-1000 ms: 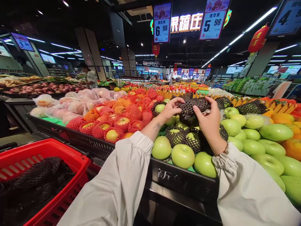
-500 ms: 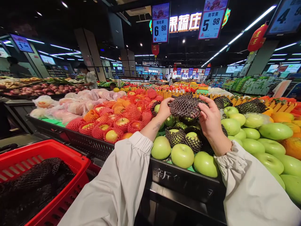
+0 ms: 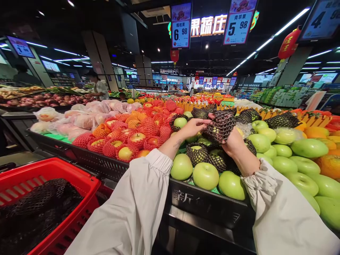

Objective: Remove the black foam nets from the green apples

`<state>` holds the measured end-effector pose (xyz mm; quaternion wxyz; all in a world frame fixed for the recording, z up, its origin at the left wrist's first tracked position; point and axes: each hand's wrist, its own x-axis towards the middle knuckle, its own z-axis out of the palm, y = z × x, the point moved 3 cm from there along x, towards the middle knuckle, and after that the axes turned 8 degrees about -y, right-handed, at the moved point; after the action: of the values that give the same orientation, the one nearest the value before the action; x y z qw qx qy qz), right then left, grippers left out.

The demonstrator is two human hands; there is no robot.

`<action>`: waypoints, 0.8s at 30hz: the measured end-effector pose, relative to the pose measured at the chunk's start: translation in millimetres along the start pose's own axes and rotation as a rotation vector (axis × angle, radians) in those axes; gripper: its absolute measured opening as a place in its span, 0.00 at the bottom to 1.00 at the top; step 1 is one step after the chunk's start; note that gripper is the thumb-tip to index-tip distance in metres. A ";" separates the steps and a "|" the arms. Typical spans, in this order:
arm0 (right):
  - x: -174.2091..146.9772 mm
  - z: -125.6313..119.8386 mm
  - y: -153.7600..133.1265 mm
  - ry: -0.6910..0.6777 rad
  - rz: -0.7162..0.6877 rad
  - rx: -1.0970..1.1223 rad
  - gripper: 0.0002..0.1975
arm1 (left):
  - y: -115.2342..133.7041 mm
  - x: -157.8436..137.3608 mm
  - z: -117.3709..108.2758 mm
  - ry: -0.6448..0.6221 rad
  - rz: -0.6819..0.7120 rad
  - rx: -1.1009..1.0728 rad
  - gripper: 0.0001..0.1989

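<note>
We are stretching a black foam mesh sleeve [image 3: 221,126] above the green apples [image 3: 205,175] in the black crate [image 3: 207,205]; our right hand [image 3: 233,140] fills it, our left hand [image 3: 195,126] pinches its rim. Next, we judge, it needs an apple slipped inside.

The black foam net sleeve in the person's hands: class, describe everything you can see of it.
The black foam net sleeve is a soft, open diamond mesh, foam by its look. It is stretched over the right hand, covering that hand's fingers, while the left hand pinches its left edge. No fruit shows inside it. It is held above the green apples in the black crate, apart from them.
</note>
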<state>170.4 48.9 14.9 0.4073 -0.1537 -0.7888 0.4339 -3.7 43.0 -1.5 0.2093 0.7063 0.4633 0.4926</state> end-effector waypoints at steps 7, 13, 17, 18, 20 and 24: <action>3.0 -21.9 -0.5 0.083 0.145 -0.945 0.13 | -2.6 -16.3 5.2 -0.207 -0.273 0.599 0.21; 8.6 -5.6 16.0 -0.266 0.306 -1.161 0.21 | -3.3 -19.1 14.7 -0.345 -0.450 0.900 0.30; 10.5 -3.1 18.5 -0.345 0.372 -1.199 0.24 | -9.3 -17.7 19.3 -0.362 -0.454 0.875 0.36; 10.5 -3.5 18.3 -0.339 0.382 -1.209 0.24 | -10.8 -17.5 19.1 -0.353 -0.461 0.868 0.38; 10.6 -4.6 17.8 -0.303 0.390 -1.222 0.23 | -12.5 -17.4 18.2 -0.342 -0.457 0.879 0.41; 11.5 -5.9 18.2 -0.236 0.376 -1.217 0.23 | -8.3 -17.1 16.9 -0.317 -0.366 0.944 0.39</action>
<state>165.8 69.6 7.7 0.0752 -0.4439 -0.8928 -0.0127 6.2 35.0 -23.5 0.0186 0.6971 0.7130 0.0731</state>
